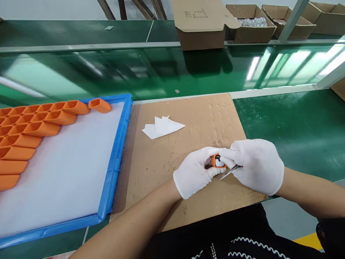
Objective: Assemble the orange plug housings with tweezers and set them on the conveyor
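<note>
Both hands wear white gloves and meet over a brown cardboard sheet (167, 158). My left hand (195, 172) is closed around a small orange plastic piece (215, 160) with a white and black part inside it. My right hand (257, 165) pinches metal tweezers (229, 172), and its fingertips press against the top of the orange piece. The tweezers' tips point left, under the piece.
A blue tray (118, 144) with a white liner lies at the left, with several orange pieces (32, 126) in rows at its far left. A torn white paper (161, 126) lies on the cardboard. Cardboard boxes (202, 25) stand beyond the green conveyor belt (134, 72).
</note>
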The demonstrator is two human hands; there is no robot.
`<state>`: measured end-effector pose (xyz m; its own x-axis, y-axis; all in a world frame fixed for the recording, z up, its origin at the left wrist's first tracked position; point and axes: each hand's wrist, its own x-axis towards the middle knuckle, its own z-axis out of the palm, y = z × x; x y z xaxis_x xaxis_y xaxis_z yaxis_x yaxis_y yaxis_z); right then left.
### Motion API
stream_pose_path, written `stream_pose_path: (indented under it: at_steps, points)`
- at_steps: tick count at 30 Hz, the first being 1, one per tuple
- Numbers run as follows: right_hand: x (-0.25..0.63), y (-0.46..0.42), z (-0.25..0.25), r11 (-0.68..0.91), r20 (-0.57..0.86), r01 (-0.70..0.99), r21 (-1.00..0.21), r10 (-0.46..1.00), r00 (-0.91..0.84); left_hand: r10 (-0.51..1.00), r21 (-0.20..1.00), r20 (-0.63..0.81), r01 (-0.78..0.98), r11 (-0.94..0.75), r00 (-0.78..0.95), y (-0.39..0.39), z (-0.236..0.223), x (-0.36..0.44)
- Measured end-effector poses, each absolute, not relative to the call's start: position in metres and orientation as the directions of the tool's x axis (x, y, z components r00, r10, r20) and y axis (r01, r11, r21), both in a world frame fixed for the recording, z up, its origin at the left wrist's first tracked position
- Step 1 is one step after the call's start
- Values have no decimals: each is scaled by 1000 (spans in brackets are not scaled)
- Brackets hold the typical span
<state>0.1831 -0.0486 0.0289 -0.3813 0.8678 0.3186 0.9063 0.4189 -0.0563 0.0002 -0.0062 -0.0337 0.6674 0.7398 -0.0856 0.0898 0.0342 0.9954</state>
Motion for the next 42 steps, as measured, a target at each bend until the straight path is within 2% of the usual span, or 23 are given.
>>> stream_pose_path:
  at_steps: [5, 11, 16, 24, 27, 30, 33, 35, 37, 42]
  points:
    - [180, -54, 33, 407, 285, 909, 94, 864, -416, 738, 997, -52, 71, 6, 673, -6, -34, -1]
    - [180, -54, 30, 419, 357, 903, 99, 832, -425, 727, 994, -59, 111, -23, 684, -6, -31, -1]
    - [179, -51, 27, 365, 375, 931, -10, 864, -335, 749, 989, -81, 146, -21, 657, -9, -32, 1]
    - [179, -44, 20, 351, 266, 913, -209, 919, -292, 794, 983, -59, 172, -58, 605, -12, -40, 2]
    - [183, -40, 21, 298, 177, 897, -327, 951, -251, 793, 991, -84, 131, 5, 604, -9, -40, 1]
    - [189, -35, 29, 286, 64, 843, -455, 955, -289, 788, 997, -80, 53, 61, 610, -4, -39, -2]
    - [194, -32, 34, 318, 42, 797, -514, 937, -347, 798, 997, -61, 4, 74, 600, 2, -39, -5]
    - [196, -33, 33, 338, 75, 811, -478, 935, -346, 804, 998, -44, -4, 58, 593, 5, -38, -7]
    - [197, -35, 29, 362, 161, 848, -387, 932, -325, 813, 1000, 11, -15, -4, 583, 6, -37, -8]
    - [193, -42, 25, 428, 412, 897, -116, 842, -348, 804, 934, 304, 7, -357, 510, 5, -31, -9]
